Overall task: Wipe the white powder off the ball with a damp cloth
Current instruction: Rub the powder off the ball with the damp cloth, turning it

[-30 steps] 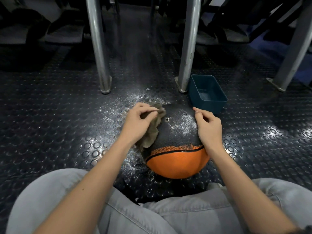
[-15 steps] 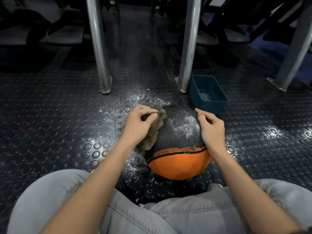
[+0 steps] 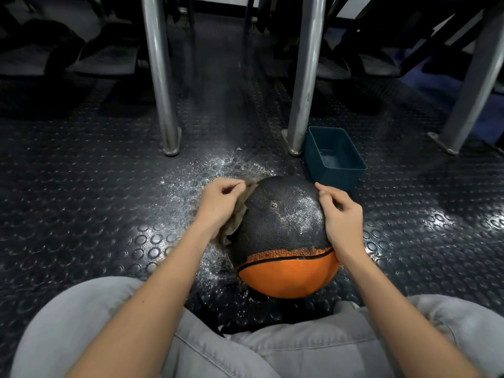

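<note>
A black and orange ball (image 3: pixel 283 236) sits on the studded floor between my knees. White powder clings to its upper right side, beside my right hand. My left hand (image 3: pixel 219 205) grips a crumpled brownish cloth (image 3: pixel 237 216) and presses it against the ball's left side. My right hand (image 3: pixel 341 219) rests on the ball's right side, fingers curled against its surface, steadying it. Part of the cloth is hidden under my left hand.
A dark blue tub (image 3: pixel 334 156) with a little water stands just beyond the ball on the right. Two metal legs (image 3: pixel 161 77) (image 3: pixel 304 77) rise behind it, a third (image 3: pixel 469 85) at far right. Spilled powder (image 3: pixel 218 167) dusts the black floor.
The cloth in my left hand has slid from the ball's top down its left side. The ball has turned slightly, showing more black surface. My right hand shifted a little right.
</note>
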